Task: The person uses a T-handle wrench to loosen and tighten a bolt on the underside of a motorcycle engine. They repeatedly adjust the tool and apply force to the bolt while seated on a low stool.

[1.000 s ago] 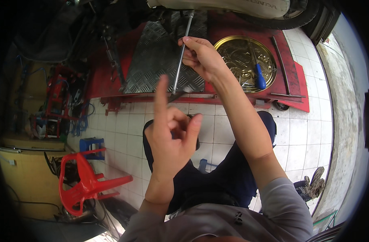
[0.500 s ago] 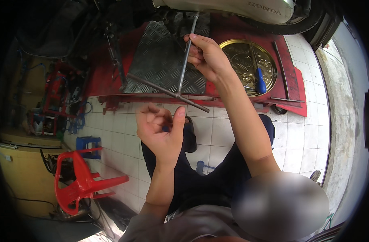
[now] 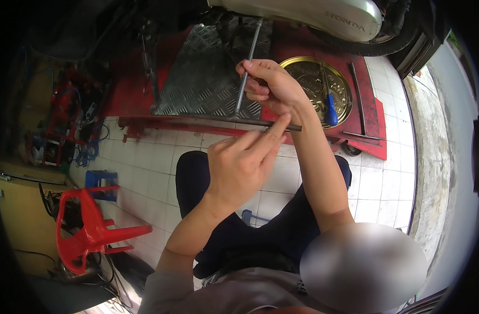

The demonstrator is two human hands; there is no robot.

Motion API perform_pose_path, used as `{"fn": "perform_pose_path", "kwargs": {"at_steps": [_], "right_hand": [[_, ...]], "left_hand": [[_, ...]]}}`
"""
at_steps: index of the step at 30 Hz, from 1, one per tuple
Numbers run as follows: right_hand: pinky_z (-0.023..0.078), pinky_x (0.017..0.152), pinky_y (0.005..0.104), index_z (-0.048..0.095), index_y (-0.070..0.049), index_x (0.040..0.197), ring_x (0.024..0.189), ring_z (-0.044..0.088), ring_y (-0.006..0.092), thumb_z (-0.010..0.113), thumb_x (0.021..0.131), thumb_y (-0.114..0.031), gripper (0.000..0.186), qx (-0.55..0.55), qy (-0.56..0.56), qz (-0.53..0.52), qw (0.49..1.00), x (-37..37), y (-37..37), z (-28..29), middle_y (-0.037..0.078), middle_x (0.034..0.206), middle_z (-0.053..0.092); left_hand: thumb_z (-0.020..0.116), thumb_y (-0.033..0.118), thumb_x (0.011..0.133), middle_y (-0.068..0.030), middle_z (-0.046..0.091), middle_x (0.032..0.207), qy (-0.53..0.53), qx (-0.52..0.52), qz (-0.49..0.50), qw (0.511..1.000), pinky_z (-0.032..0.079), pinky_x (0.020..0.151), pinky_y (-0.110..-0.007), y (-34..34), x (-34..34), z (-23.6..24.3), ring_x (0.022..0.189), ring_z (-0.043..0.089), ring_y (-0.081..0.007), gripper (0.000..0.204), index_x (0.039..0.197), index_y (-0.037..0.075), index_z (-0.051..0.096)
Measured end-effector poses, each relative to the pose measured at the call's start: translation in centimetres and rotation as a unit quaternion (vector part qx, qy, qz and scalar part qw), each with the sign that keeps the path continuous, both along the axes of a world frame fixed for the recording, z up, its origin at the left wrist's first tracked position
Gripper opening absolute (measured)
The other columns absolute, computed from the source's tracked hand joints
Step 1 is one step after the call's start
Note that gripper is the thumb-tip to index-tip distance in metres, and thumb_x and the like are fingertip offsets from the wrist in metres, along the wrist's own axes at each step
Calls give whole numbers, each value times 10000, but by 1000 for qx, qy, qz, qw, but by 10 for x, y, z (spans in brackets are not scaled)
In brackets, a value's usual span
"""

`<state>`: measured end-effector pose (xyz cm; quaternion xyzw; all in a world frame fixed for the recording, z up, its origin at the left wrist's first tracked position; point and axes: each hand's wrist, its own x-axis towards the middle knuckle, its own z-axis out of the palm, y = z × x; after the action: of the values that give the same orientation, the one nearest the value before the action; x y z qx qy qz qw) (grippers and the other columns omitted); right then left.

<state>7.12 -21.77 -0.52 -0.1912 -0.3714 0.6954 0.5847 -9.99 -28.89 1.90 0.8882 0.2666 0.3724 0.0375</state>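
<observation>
A long steel T-handle wrench [image 3: 241, 97] slants down from beneath the silver engine cover [image 3: 333, 18] of a motorbike, its upper end hidden in shadow under the bike. My right hand [image 3: 276, 86] is closed round the shaft in a light pinch of thumb and fingers. The crossbar lies nearly level at the near end. My left hand [image 3: 242, 165] reaches across below it with fingers stretched out, the fingertips against the right part of the crossbar and close to my right wrist. Those fingers are not wrapped round the bar.
The red lift platform [image 3: 375, 112] bears a checkered metal plate [image 3: 197, 78], a round gold tray [image 3: 307, 65] with a blue-handled screwdriver [image 3: 331, 111], and another T-handle wrench [image 3: 358, 99]. On the tiled floor at left stand a red chair [image 3: 88, 230] and a blue stool [image 3: 102, 186].
The crossbar has turned from a slant to nearly level. My left hand has moved right and up, from below the bar to touching its right part. My right hand stays on the shaft.
</observation>
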Motion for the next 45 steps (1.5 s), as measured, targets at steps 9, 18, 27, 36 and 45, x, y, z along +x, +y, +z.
{"fn": "perform_pose_path", "kwargs": {"at_steps": [9, 18, 27, 36, 45], "right_hand": [[230, 436, 189, 565, -21, 927, 502, 304, 30, 564, 963, -225, 208, 12, 36, -27, 999, -4, 5, -6, -36, 609, 411], [250, 476, 210, 571, -58, 874, 520, 315, 47, 574, 959, -268, 226, 3, 14, -39, 999, -3, 13, -11, -48, 601, 398], [238, 432, 198, 551, -40, 912, 492, 294, 34, 553, 972, -243, 212, 7, 37, -35, 999, -4, 14, -4, -42, 595, 390], [264, 480, 238, 563, -32, 856, 508, 291, 68, 503, 984, -195, 216, -9, 55, -52, 997, -7, 9, -2, -11, 596, 433], [182, 391, 209, 543, -42, 752, 444, 256, 38, 513, 956, -192, 255, -80, -23, -34, 996, 33, -39, 4, -41, 547, 366]], "left_hand": [[731, 232, 839, -39, 469, 484, -180, -232, 42, 955, 400, 440, -259, -6, -16, 16, 384, 472, -137, 679, 1358, -82, 426], [745, 86, 758, -59, 572, 803, -89, -78, 51, 992, 481, 504, -298, 10, -15, 11, 565, 587, -190, 466, 1199, 55, 597], [679, -76, 669, -51, 479, 757, 59, 122, -52, 989, 428, 513, -309, 44, -24, 38, 605, 506, -179, 492, 1122, 116, 691], [668, -45, 653, -10, 460, 771, 89, 100, -27, 991, 423, 538, -307, 35, -17, 48, 693, 507, -162, 484, 1080, 176, 720], [587, 88, 909, 5, 495, 755, -329, -111, -122, 930, 308, 548, -196, 73, 0, 13, 639, 421, -50, 231, 1086, -47, 652]]}}
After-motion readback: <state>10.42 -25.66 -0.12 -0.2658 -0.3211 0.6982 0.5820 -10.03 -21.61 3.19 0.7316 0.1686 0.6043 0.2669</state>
